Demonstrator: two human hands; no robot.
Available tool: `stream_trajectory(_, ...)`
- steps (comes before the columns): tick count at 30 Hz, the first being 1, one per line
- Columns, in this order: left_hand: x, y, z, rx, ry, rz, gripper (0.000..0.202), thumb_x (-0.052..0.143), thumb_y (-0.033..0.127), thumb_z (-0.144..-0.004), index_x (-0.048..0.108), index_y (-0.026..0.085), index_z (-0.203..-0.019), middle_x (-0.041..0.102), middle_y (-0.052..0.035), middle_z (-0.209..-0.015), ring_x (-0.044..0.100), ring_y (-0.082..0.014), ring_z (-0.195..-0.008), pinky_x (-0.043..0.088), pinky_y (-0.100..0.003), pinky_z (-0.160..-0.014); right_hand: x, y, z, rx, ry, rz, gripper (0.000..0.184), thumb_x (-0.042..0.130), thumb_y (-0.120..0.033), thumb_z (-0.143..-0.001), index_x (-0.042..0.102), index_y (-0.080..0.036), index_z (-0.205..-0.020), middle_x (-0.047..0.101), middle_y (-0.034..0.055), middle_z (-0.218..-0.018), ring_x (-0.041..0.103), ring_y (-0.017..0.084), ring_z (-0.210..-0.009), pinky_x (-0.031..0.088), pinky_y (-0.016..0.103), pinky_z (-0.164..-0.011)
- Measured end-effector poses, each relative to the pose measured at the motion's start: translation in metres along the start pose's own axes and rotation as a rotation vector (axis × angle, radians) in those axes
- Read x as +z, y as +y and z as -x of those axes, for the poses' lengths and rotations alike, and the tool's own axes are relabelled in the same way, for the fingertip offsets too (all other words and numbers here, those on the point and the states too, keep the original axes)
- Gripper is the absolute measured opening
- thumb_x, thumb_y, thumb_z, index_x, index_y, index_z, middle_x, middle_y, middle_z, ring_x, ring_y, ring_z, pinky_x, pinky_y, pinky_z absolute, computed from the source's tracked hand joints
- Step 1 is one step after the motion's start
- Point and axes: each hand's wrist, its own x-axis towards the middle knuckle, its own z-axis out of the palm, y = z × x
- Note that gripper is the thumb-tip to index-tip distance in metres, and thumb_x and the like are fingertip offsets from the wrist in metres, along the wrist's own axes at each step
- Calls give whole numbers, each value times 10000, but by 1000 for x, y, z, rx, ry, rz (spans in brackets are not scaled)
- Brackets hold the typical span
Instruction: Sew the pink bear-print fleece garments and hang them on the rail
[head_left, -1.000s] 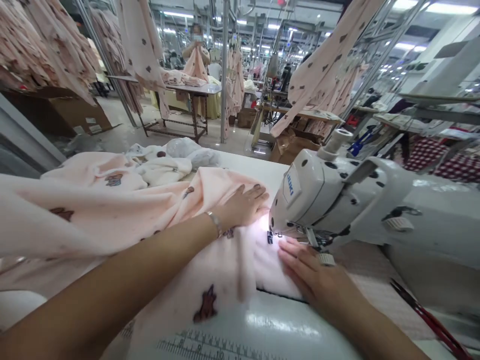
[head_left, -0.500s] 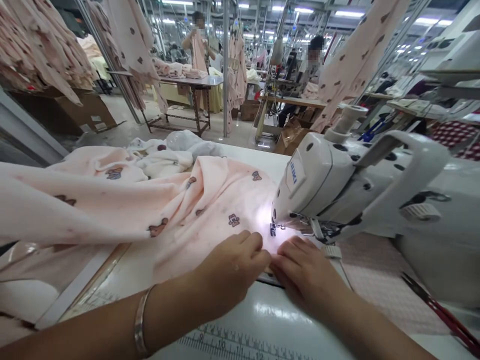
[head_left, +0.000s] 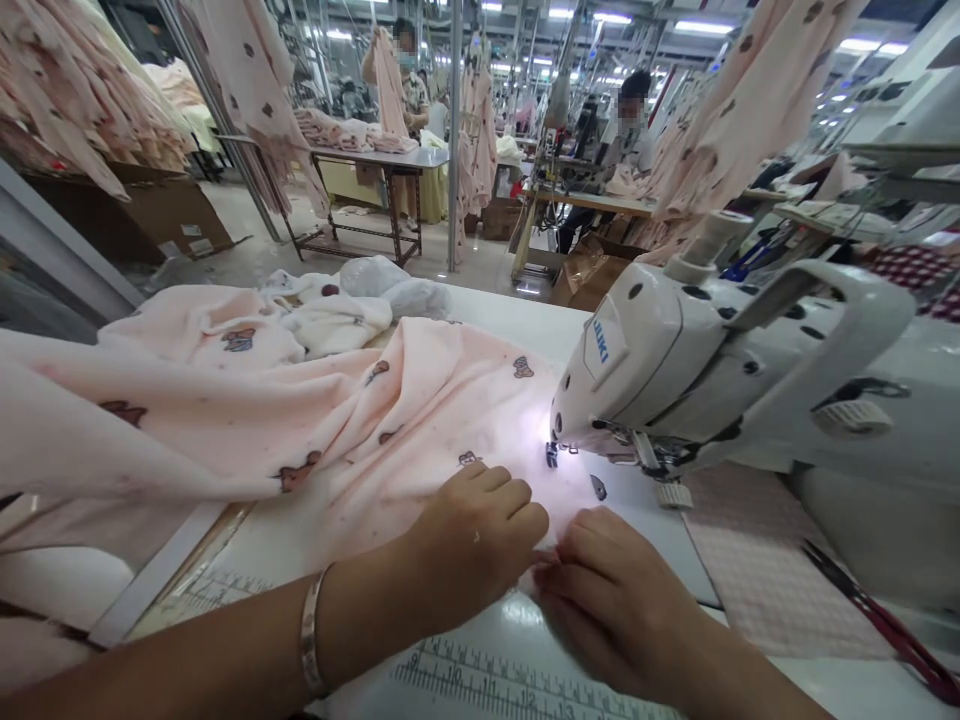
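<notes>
Pale pink fabric (head_left: 450, 400) with small bear prints spreads across the white sewing table, its right part lying under the lit needle area of a white sewing machine (head_left: 637, 340). My left hand (head_left: 484, 535) is closed on the near edge of this fabric, fingers curled under. Close beside it, my right hand (head_left: 600, 580) pinches the same edge, thumb and fingers pressed together. Both hands sit just in front of the presser foot (head_left: 552, 455). The fingertips and the fold between them are partly hidden.
Red-handled scissors (head_left: 877, 620) lie on a pink checked cloth (head_left: 780, 560) at the right. A ruler strip (head_left: 510, 690) runs along the table's near side. White cloth (head_left: 337, 320) is heaped behind the fabric. Beyond are cardboard boxes, hanging pink garments and two people at other tables.
Both hands have drawn the fabric edge toward me, farther from the presser foot. A dark print now shows on the fabric right of the foot. The view has shifted slightly.
</notes>
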Motion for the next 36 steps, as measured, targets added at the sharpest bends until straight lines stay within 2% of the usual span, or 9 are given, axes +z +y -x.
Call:
stream_trajectory(5,4,2,11,18,-107,29,136,472,107,-831,486,165,-709,503,-21,-757,435,-172,-708,376,-332,-658,1,4,6,116,72,-100,96,510,-141,-803,441,-177,-746,514,4,-696,417,132,-637,307,293,-586)
stream_trajectory(10,6,3,13,-4,-105,34,121,462,89,-819,490,162,-727,508,-25,-788,429,-178,-721,380,-354,-682,2,7,7,-12,45,46,185,515,-110,-818,517,-152,-997,547,31,-779,421,149,-681,309,293,-587)
stream_trajectory(14,2,5,12,-12,-158,40,103,477,85,-805,495,166,-743,518,-24,-795,439,-186,-728,396,-369,-699,0,7,4,-124,90,172,90,497,-76,-826,556,-131,-867,545,27,-694,396,147,-637,283,302,-560)
stream_trajectory(17,-10,14,8,-59,-230,49,115,502,238,-855,525,167,-767,529,-34,-791,463,-202,-736,418,-398,-717,1,5,2,-98,18,184,87,507,-70,-807,575,-121,-825,524,38,-679,380,158,-638,269,313,-551)
stream_trajectory(20,-18,19,3,-126,-281,56,253,425,351,-900,557,154,-811,561,-71,-862,501,-237,-864,388,-476,-877,2,3,3,-70,-5,127,86,501,-76,-793,575,-114,-772,496,52,-684,363,164,-647,261,318,-545)
stream_trajectory(23,-12,15,1,-114,-263,-28,202,416,219,-874,551,109,-977,544,-140,-1127,450,-278,-1102,289,-506,-1004,2,1,5,-70,-24,110,124,476,-45,-783,583,-107,-796,492,52,-687,358,163,-654,267,326,-557)
stream_trajectory(26,-3,8,4,-86,-249,-77,290,449,183,-835,503,87,-1104,446,-169,-1303,387,-299,-1204,288,-510,-1012,2,0,7,-69,-58,101,158,479,-61,-792,587,-100,-900,512,56,-723,377,172,-682,290,335,-580)
stream_trajectory(32,-2,7,8,-70,-224,-33,333,417,199,-852,474,92,-1162,433,-150,-1333,339,-285,-1264,194,-502,-1071,1,-2,7,-41,-65,53,207,466,-69,-803,583,-114,-968,531,61,-761,400,179,-697,304,333,-595)
stream_trajectory(36,3,-14,-6,-100,-244,67,476,410,297,-861,358,83,-1283,401,-155,-1363,285,-271,-1307,171,-499,-1084,-3,12,1,77,-89,75,146,473,-153,-849,577,-163,-951,529,45,-766,439,182,-711,329,326,-615)
